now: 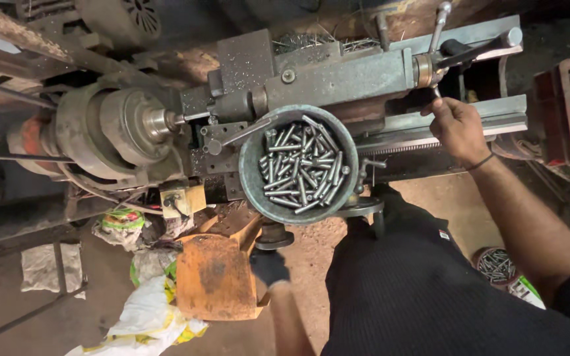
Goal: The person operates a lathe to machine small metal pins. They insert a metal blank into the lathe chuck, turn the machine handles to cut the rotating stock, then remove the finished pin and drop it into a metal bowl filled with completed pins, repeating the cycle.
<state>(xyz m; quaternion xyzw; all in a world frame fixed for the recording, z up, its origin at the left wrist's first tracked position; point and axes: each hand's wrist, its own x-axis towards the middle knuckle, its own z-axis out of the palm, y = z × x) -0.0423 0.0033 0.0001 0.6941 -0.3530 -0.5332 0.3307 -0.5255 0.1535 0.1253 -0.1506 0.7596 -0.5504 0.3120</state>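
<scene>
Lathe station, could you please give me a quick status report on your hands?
Right hand gripping the tailstock handle. Left hand, gloved, low by the orange tray. Bowl of steel pins on the carriage.

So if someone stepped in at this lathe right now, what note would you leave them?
Right hand: gripping a handle of the tailstock handwheel.
Left hand: in a dark glove, low beside the orange guard, next to a lower handwheel; grip unclear.
Round metal bowl sits on the carriage, full of steel pins.
A slim part sits in the chuck. A second bowl of pins lies on the floor.
</scene>
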